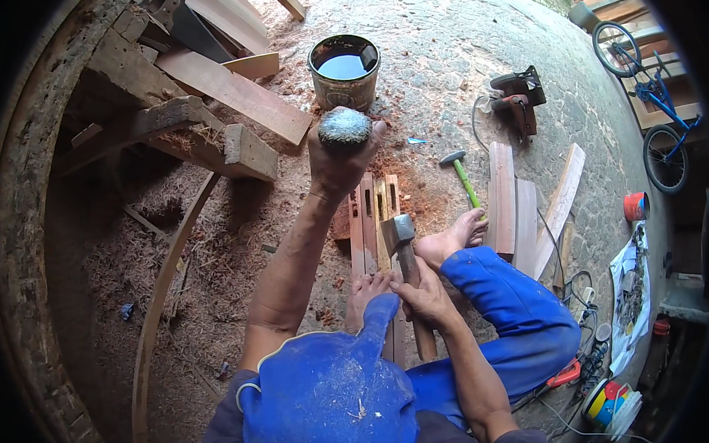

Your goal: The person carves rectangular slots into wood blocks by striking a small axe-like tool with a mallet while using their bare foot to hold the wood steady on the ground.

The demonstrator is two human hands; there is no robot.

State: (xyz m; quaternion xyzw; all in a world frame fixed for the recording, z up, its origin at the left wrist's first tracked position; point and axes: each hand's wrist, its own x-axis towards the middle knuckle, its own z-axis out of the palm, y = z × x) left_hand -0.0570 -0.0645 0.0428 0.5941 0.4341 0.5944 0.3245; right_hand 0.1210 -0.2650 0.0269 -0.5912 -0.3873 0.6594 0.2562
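Note:
My left hand (337,158) is raised in a fist around a tool with a round, worn grey end (344,129); the rest of it is hidden below the hand. My right hand (430,298) grips the wooden handle of a hammer (403,228), its metal head over the timber. Narrow wooden pieces (367,230) lie side by side on the ground between my feet, with slots cut in their tops. My left bare foot (366,296) rests on them. Reddish chips lie around their far end.
A bucket of dark liquid (342,84) stands beyond my left hand. A green-handled hammer (465,180), a red power tool (518,106) and planks (502,199) lie to the right. At left are a wooden beam (251,151), a handsaw (186,20) and shavings. A blue bicycle (663,99) is at far right.

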